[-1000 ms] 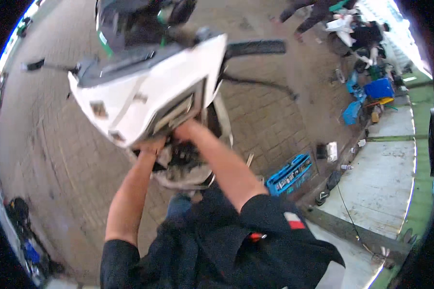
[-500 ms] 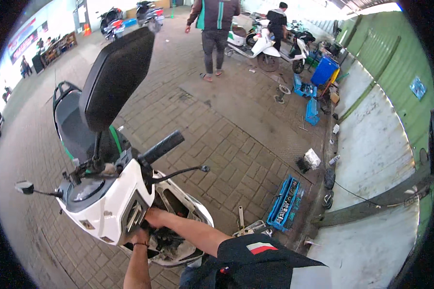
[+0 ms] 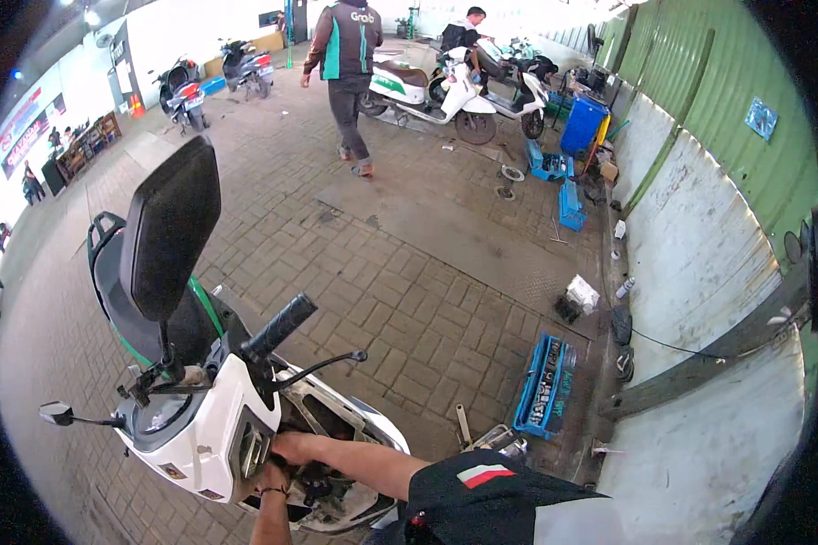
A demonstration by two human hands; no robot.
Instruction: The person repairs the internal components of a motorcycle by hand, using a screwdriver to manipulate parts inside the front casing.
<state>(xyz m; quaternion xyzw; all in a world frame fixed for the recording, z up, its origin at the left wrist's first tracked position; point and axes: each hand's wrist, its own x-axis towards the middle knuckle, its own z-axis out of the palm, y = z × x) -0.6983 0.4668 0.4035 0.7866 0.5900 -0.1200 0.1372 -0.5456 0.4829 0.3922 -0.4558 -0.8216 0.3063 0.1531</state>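
Note:
A white scooter (image 3: 211, 434) stands before me, its front panelling off on the side near my arms so that dark inner parts (image 3: 323, 486) show. My right hand (image 3: 291, 448) reaches in from the right, behind the edge of the white front cover. Just below it is my left hand (image 3: 269, 476), with a thin dark band at the wrist. Both hands are close together inside the opening. The cover and the shadow hide their fingers, and I cannot make out what they touch. Above them are the black handlebar grip (image 3: 282, 327), the brake lever (image 3: 323, 365) and a large mirror (image 3: 174, 227).
A blue toolbox (image 3: 541, 386) with tools lies on the paving to the right, with a metal part (image 3: 500, 442) beside it. A metal wall (image 3: 700, 272) runs along the right. Farther off are a person in a jacket (image 3: 344, 64), another person and parked scooters (image 3: 445, 100).
My view has tilted up and shifted, showing more of the far yard. The person in the jacket has taken a step. Both my hands stay inside the scooter's front.

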